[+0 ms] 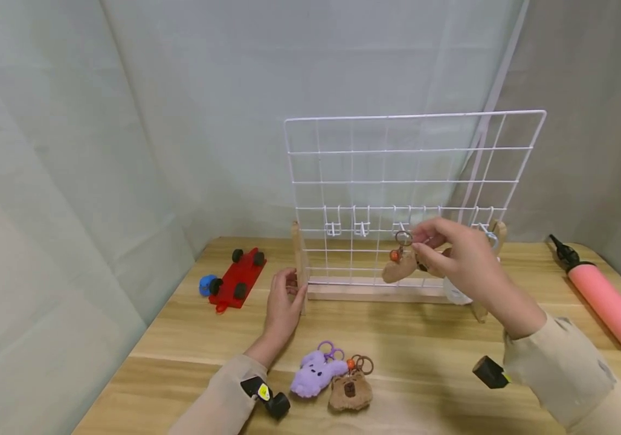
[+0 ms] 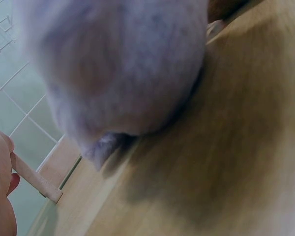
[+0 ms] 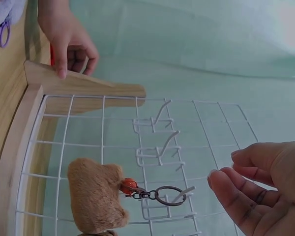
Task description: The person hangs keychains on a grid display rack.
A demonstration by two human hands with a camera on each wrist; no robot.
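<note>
A brown plush keychain (image 1: 397,270) with an orange bead hangs by its metal ring (image 3: 160,200) at a hook (image 3: 184,194) on the white wire grid (image 1: 367,181). Just off that ring is my right hand (image 1: 460,257); the right wrist view shows its fingers (image 3: 231,196) bent loosely, with a gap to the ring. My left hand (image 1: 283,305) grips the wooden side post (image 1: 298,254) of the stand, thumb on one face and fingers curled behind. A pale plush keychain (image 1: 456,293) hangs at the right end, partly hidden by the right hand.
On the table lie a purple plush keychain (image 1: 313,374) and another brown plush keychain (image 1: 351,391), touching. A red toy car (image 1: 240,281) and a blue piece (image 1: 207,285) are at the left. At the right lies a pink hand pump (image 1: 609,302). Bare hooks (image 1: 362,228) line the grid.
</note>
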